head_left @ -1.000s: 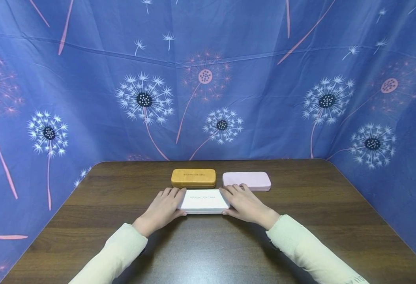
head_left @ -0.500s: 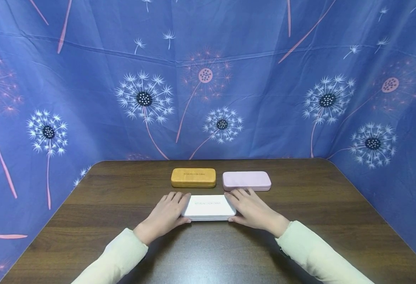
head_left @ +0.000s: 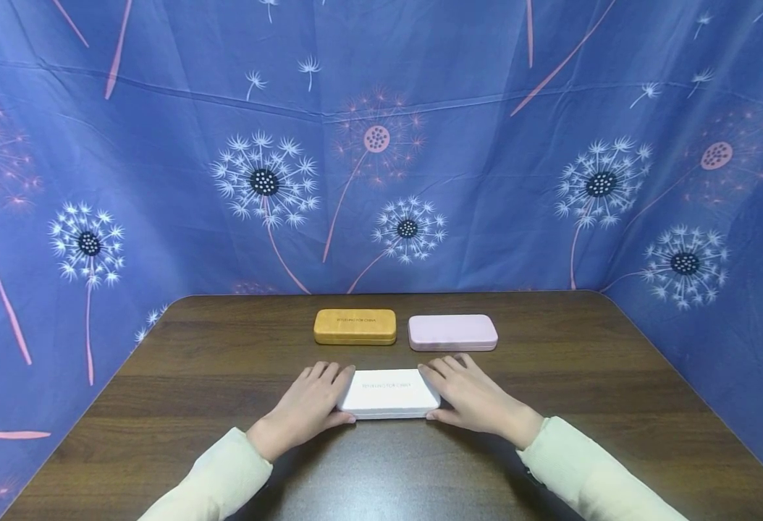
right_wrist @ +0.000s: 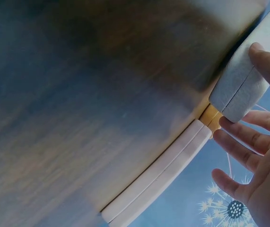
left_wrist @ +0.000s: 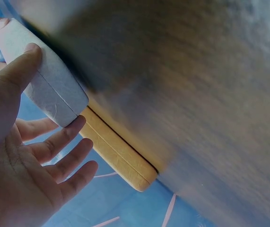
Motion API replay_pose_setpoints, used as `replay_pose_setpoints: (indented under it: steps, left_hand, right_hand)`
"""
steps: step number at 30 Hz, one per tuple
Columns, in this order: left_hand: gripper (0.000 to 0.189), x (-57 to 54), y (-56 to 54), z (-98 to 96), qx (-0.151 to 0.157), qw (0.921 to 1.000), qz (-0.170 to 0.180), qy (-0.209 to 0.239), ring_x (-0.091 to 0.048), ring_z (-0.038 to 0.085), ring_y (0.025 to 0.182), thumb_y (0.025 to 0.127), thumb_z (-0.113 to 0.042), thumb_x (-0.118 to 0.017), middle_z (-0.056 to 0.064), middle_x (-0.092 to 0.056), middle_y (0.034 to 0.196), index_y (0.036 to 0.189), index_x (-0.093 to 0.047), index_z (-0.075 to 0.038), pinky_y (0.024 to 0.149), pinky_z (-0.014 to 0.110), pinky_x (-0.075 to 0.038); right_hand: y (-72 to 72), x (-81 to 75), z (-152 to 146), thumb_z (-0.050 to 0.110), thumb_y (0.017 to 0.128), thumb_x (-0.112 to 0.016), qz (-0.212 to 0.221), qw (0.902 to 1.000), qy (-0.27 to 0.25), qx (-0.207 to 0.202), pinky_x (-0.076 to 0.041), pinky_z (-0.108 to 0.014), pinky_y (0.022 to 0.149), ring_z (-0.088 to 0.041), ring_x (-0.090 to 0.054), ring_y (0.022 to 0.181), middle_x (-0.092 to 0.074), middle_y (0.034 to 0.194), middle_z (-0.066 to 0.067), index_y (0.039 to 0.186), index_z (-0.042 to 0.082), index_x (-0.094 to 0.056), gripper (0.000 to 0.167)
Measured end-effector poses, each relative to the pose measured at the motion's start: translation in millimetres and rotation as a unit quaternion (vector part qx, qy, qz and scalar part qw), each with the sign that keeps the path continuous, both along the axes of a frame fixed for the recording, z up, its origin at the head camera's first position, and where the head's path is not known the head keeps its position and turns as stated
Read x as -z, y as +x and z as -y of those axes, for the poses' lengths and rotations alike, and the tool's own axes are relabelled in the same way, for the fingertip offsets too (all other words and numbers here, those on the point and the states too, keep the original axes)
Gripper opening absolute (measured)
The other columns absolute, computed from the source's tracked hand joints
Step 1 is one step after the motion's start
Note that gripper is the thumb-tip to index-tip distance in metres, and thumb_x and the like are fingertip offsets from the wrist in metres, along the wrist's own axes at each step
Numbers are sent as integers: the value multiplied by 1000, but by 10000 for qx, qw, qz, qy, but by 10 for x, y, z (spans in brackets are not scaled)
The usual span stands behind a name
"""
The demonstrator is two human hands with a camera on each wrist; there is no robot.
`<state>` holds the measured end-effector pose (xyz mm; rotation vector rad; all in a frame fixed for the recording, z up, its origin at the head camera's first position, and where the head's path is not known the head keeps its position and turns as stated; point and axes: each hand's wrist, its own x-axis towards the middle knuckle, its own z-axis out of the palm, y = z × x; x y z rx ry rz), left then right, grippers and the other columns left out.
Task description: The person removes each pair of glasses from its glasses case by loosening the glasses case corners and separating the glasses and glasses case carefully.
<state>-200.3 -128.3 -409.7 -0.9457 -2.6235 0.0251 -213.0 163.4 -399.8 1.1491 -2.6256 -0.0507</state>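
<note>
A white glasses case [head_left: 389, 396], closed and with faint lettering on its lid, lies flat across the middle of the head view. My left hand [head_left: 306, 407] grips its left end, thumb at the near side and index finger at the far edge. At the right end, my right hand [head_left: 479, 399] grips it the same way. In the left wrist view the thumb presses the near face of the white case [left_wrist: 54, 90], and the other fingers spread beyond. The right wrist view shows a thumb and fingertips on the case's other end [right_wrist: 246, 71].
Behind the white case lie a closed mustard-yellow glasses case [head_left: 355, 328] and, to its right, a closed pale pink one [head_left: 452, 333]. All are on a dark wooden table [head_left: 381, 470]. A blue dandelion-print cloth [head_left: 486, 145] hangs around the back and sides.
Both hands have drawn the white case nearer to the person and slightly right, away from the yellow and pink cases, which have stayed in place.
</note>
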Motion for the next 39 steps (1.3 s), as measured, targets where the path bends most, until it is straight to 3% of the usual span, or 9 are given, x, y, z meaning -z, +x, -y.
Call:
replay_pose_setpoints:
  steps: [24,27,34,39]
  left_hand:
    - [74,39,29,-2,117,9997,96,174,-56,27,100,73,-54,-67,10,-58,107,125,-48,-5,83,40,-47]
    - [75,31,27,4,155,9993,268,215,-56,27,100,74,-53,-67,11,-59,108,126,-47,-3,84,41,-47]
    - [77,24,6,20,6,9937,1045,402,-53,28,105,75,-50,-67,13,-58,116,129,-44,0,88,43,-45]
    - [78,18,-6,23,-27,9898,1298,592,-54,28,105,74,-49,-69,14,-58,117,128,-45,1,88,44,-45]
  right_hand:
    - [46,60,-46,53,73,-66,-160,9996,-207,-94,-41,-44,88,-22,-54,105,-59,115,-7,125,4,-52,73]
    - [46,56,-48,53,73,-66,-111,9996,-232,-88,-41,-44,87,-23,-54,106,-58,116,-7,126,5,-51,73]
    - [46,46,-45,54,74,-66,37,9996,-263,-50,-41,-43,87,-24,-54,106,-58,117,-8,127,5,-50,74]
    - [39,41,-38,54,74,-65,103,9996,-264,-45,-41,-44,88,-24,-53,108,-57,119,-8,127,6,-50,73]
